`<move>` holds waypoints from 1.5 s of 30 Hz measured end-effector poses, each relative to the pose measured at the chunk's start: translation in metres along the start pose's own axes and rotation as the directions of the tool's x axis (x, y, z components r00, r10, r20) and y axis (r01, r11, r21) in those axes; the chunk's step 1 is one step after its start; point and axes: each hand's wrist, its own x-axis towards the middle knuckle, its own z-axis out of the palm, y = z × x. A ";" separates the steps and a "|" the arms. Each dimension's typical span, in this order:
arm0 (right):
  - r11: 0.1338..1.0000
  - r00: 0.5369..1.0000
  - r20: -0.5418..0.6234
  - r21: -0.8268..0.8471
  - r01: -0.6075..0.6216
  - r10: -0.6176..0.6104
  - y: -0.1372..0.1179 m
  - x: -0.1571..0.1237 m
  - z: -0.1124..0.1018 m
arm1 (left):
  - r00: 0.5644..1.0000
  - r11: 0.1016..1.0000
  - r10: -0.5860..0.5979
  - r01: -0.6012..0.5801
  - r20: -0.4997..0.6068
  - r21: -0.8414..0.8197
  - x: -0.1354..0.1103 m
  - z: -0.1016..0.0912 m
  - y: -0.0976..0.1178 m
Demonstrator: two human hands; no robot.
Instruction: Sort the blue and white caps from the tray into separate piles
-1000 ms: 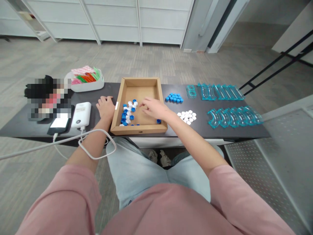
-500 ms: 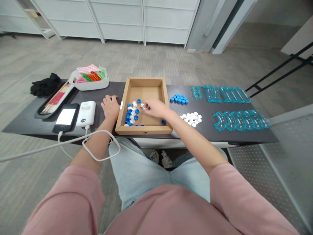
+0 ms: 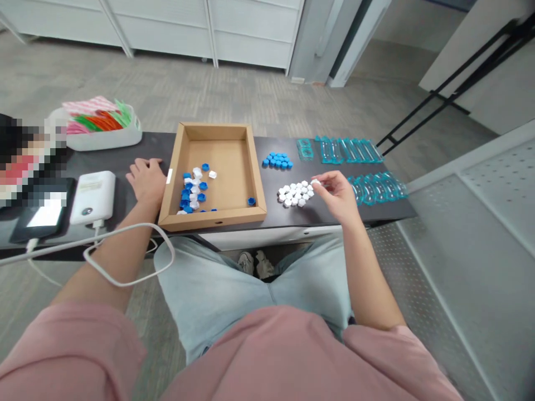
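My right hand (image 3: pixel 336 192) pinches a white hexagonal piece (image 3: pixel 315 182) at the right end of a cluster of white hexagonal pieces (image 3: pixel 295 194) on the dark table. Behind that cluster sits a group of blue hexagonal pieces (image 3: pixel 277 160). My left hand (image 3: pixel 146 179) rests palm down with its fingers apart, beside the left wall of a shallow cardboard box (image 3: pixel 212 221). Mixed blue and white pieces (image 3: pixel 193 189) lie loose along the box's left side. One white piece (image 3: pixel 213 174) lies nearer its middle, and one blue piece (image 3: pixel 251 201) is in its front right corner.
Clear teal plastic parts stand in a back row (image 3: pixel 349 150) and a front row (image 3: pixel 378 188) at the right. To the left are a white power bank (image 3: pixel 92 197), a phone (image 3: pixel 45 209) and a white basket (image 3: pixel 104 140) of colourful sticks. A white cable (image 3: pixel 125 283) loops over my left forearm.
My right hand has moved right, out of the cardboard box to the white cluster. It let go of a white piece in the box and now pinches another. My view has shifted right.
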 end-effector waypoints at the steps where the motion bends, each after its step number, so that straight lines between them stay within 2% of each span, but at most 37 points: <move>1: 1.000 0.999 -0.013 0.007 -0.031 0.031 0.010 -0.009 -0.004 | 1.000 1.000 -0.003 0.003 -0.001 -0.002 0.000 0.000 0.000; 5: 0.995 0.994 -0.030 -0.001 -0.102 0.102 0.038 -0.038 -0.003 | 1.000 1.000 -0.013 0.013 0.004 -0.011 -0.001 -0.002 0.002; 11: 0.990 0.995 -0.037 -0.102 -0.096 0.092 0.046 -0.052 0.007 | 1.000 1.000 -0.015 0.015 -0.001 -0.003 -0.002 -0.005 0.004; 18: 0.980 1.000 0.022 -0.199 0.007 -0.003 0.047 -0.050 0.005 | 1.000 1.000 -0.026 0.026 0.002 -0.014 -0.003 -0.005 0.004; 22: 0.980 0.998 -0.050 -0.198 0.036 -0.047 0.050 -0.052 0.005 | 1.000 1.000 -0.025 0.025 0.007 -0.017 0.001 -0.001 0.002; 25: 0.967 0.982 -0.135 -0.236 0.095 -0.129 0.045 -0.051 0.009 | 1.000 1.000 -0.024 0.024 -0.017 -0.016 0.003 0.002 -0.002; 27: 0.952 0.971 -0.114 -0.251 0.175 -0.208 0.034 -0.043 0.018 | 1.000 1.000 -0.009 0.009 -0.024 -0.014 0.002 0.003 -0.003; 29: 0.934 0.958 0.001 -0.220 0.281 -0.288 0.014 -0.030 0.035 | 1.000 1.000 0.010 -0.010 -0.016 -0.011 0.000 0.003 -0.003; 31: 0.906 0.914 0.169 -0.151 0.395 -0.370 -0.012 -0.010 0.061 | 1.000 1.000 0.017 -0.017 -0.016 -0.005 -0.001 0.002 -0.002; 33: 0.863 0.828 0.342 -0.083 0.498 -0.444 -0.038 0.014 0.097 | 0.999 1.000 0.017 -0.017 -0.037 0.001 -0.001 0.003 -0.001; 35: 0.829 0.737 0.490 -0.051 0.557 -0.465 -0.060 0.041 0.140 | 0.998 1.000 0.009 -0.009 -0.064 0.005 -0.001 0.005 -0.001; 37: 0.817 0.690 0.596 -0.095 0.569 -0.411 -0.075 0.066 0.183 | 0.997 1.000 0.010 -0.010 -0.074 0.004 0.000 0.007 -0.001; 40: 0.786 0.665 0.699 -0.245 0.567 -0.262 -0.087 0.092 0.233 | 0.997 1.000 0.017 -0.017 -0.072 0.004 0.000 0.007 -0.002; 42: 0.753 0.638 0.750 -0.315 0.578 -0.176 -0.090 0.100 0.252 | 0.997 1.000 0.014 -0.013 -0.070 0.010 0.000 0.007 -0.002; 45: 0.740 0.588 0.795 -0.303 0.601 -0.152 -0.089 0.098 0.258 | 0.997 1.000 0.014 -0.012 -0.075 0.025 -0.001 0.007 0.000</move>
